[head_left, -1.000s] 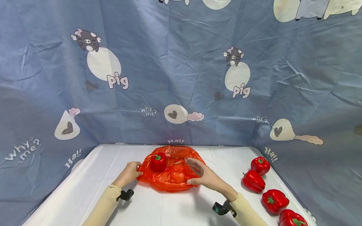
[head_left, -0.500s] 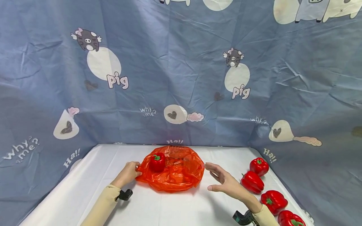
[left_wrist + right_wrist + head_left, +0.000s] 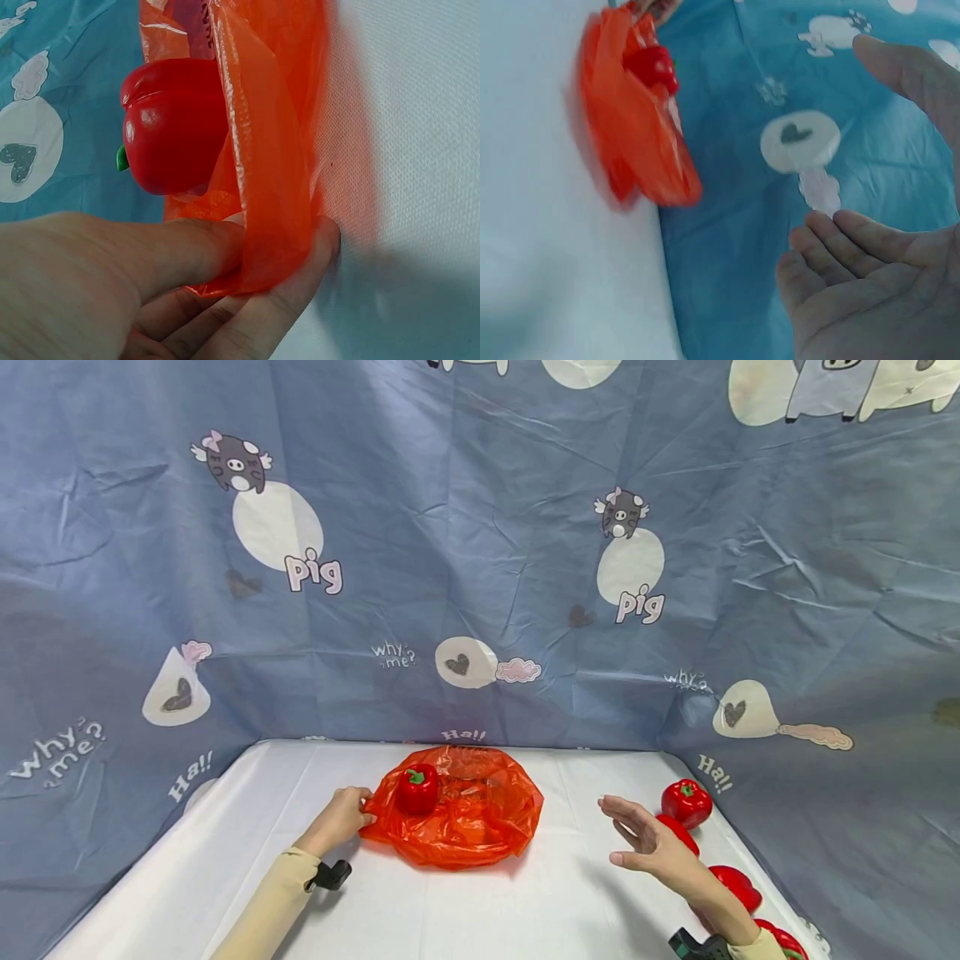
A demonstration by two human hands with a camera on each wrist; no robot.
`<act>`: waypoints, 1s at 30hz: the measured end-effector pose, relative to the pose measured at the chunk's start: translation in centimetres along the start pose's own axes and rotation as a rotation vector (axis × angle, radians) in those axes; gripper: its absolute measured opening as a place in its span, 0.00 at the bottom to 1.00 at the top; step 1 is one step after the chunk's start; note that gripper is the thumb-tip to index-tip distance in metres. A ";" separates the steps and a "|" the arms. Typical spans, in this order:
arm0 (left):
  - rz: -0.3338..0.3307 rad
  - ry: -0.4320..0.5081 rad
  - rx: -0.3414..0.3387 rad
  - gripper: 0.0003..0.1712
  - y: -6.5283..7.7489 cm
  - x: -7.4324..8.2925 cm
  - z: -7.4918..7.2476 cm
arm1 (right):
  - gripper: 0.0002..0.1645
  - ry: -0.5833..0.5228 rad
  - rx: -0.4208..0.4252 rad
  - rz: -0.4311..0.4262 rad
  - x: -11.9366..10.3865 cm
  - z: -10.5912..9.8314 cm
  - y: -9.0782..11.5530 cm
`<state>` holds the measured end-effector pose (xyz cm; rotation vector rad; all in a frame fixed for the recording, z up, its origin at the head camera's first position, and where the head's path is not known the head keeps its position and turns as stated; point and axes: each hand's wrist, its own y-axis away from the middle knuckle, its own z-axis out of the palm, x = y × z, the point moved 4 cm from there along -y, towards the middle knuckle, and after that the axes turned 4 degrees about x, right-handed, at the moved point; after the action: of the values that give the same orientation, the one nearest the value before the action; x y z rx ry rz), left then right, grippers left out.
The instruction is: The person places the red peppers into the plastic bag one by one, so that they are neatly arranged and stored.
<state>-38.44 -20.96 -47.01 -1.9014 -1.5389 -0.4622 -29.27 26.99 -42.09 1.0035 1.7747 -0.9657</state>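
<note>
An orange-red plastic bag (image 3: 480, 835) lies spread on the white table, its mouth facing up. Inside it, toward the left, rests a red bell pepper (image 3: 417, 790) with a green stem. My left hand (image 3: 341, 817) pinches the bag's left edge; in the left wrist view the thumb (image 3: 187, 255) lies over the plastic film with fingers beneath. My right hand (image 3: 656, 847) holds nothing and hovers to the right of the bag, thumb and fingers spread apart, palm bare in the right wrist view. It overlaps the second pepper (image 3: 681, 835) in the right-hand row.
Along the table's right edge sits a row of red bell peppers, the farthest one (image 3: 686, 803) at the back and another (image 3: 737, 887) nearer, partly behind my right forearm. A patterned blue cloth (image 3: 480, 568) hangs behind and beside the white table (image 3: 555, 902).
My right hand has moved from over the bag's right side toward the row of peppers, fingers still spread. The left hand keeps its grip on the bag's edge.
</note>
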 end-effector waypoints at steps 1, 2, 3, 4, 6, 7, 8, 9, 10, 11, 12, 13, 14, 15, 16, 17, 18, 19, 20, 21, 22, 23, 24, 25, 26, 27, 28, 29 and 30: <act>0.002 -0.001 0.000 0.09 0.0 0.0 0.0 | 0.47 -0.004 0.010 -0.008 0.1 -0.4 0.3; 0.001 0.000 0.002 0.09 -0.1 0.0 0.0 | 0.46 -0.007 0.021 -0.012 0.2 -0.9 0.6; 0.003 -0.002 0.000 0.08 -0.1 0.0 0.0 | 0.46 -0.014 0.029 -0.016 0.4 -1.3 0.9; 0.001 -0.004 -0.001 0.08 -0.1 0.0 0.0 | 0.46 -0.021 0.040 -0.010 0.5 -1.8 1.2; 0.001 -0.012 -0.003 0.08 -0.1 0.1 0.0 | 0.45 -0.031 0.060 0.003 0.9 -2.7 1.8; -0.006 -0.010 -0.005 0.08 -0.2 0.1 0.0 | 0.44 -0.028 0.076 0.023 1.0 -3.1 2.1; -0.012 -0.009 -0.006 0.08 -0.2 0.1 0.0 | 0.44 -0.024 0.090 0.040 1.2 -3.5 2.3; -0.017 -0.008 -0.009 0.08 -0.2 0.2 -0.1 | 0.44 -0.018 0.109 0.062 1.4 -3.9 2.5; -0.015 -0.011 -0.011 0.09 -0.2 0.3 -0.1 | 0.44 -0.003 0.127 0.081 1.5 -4.3 2.7; -0.013 -0.013 -0.012 0.09 -0.2 0.3 -0.1 | 0.45 0.007 0.145 0.103 1.7 -4.7 2.8; -0.017 -0.009 -0.012 0.08 -0.2 0.4 -0.2 | 0.45 0.024 0.163 0.122 1.9 -5.1 2.9; -0.024 -0.001 -0.012 0.08 -0.1 0.4 -0.2 | 0.45 0.037 0.181 0.146 2.0 -5.4 3.0; -0.024 0.001 -0.011 0.09 -0.1 0.4 -0.2 | 0.46 0.049 0.192 0.157 2.1 -5.8 3.1; -0.020 0.001 -0.009 0.09 -0.1 0.4 -0.2 | 0.46 0.061 0.204 0.174 2.3 -6.1 3.1; -0.013 0.000 -0.008 0.09 -0.1 0.3 -0.2 | 0.46 0.074 0.212 0.188 2.4 -6.4 3.2; -0.017 0.004 -0.006 0.09 0.0 0.3 -0.2 | 0.46 0.084 0.219 0.200 2.6 -6.8 3.2; -0.017 0.006 -0.004 0.09 0.0 0.3 -0.2 | 0.47 0.100 0.225 0.214 2.7 -7.0 3.2; -0.014 0.007 -0.005 0.09 0.0 0.2 -0.2 | 0.47 0.115 0.229 0.231 2.9 -7.3 3.2; -0.011 0.006 -0.004 0.09 0.0 0.2 -0.2 | 0.47 0.132 0.230 0.245 3.0 -7.6 3.2; -0.007 0.004 -0.004 0.09 0.1 0.1 -0.1 | 0.47 0.149 0.231 0.264 3.1 -7.8 3.1; -0.007 0.007 -0.006 0.09 0.1 0.1 -0.1 | 0.48 0.167 0.232 0.285 3.2 -8.0 3.1; -0.009 0.010 -0.008 0.09 0.1 0.1 0.0 | 0.48 0.187 0.234 0.311 3.3 -8.1 3.1; -0.008 0.012 -0.009 0.09 0.1 0.1 0.0 | 0.49 0.209 0.234 0.331 3.3 -8.2 3.1; -0.010 0.014 -0.010 0.09 0.1 0.1 0.0 | 0.50 0.227 0.234 0.348 3.4 -8.3 3.0; -0.011 0.015 -0.011 0.09 0.1 0.1 0.0 | 0.50 0.244 0.236 0.362 3.5 -8.5 3.0; -0.011 0.015 -0.010 0.08 0.1 0.1 0.0 | 0.51 0.259 0.236 0.368 3.5 -8.5 2.9; -0.011 0.017 -0.011 0.08 0.1 0.1 0.0 | 0.51 0.268 0.235 0.373 3.6 -8.5 2.9; -0.008 0.016 -0.011 0.08 0.1 0.1 0.0 | 0.51 0.271 0.234 0.372 3.6 -8.5 2.8; -0.006 0.016 -0.011 0.08 0.1 0.2 0.0 | 0.51 0.271 0.233 0.364 3.6 -8.5 2.6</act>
<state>-38.27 -20.84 -46.97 -1.8978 -1.5347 -0.4884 -30.58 36.49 -43.13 1.6069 1.6336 -0.8450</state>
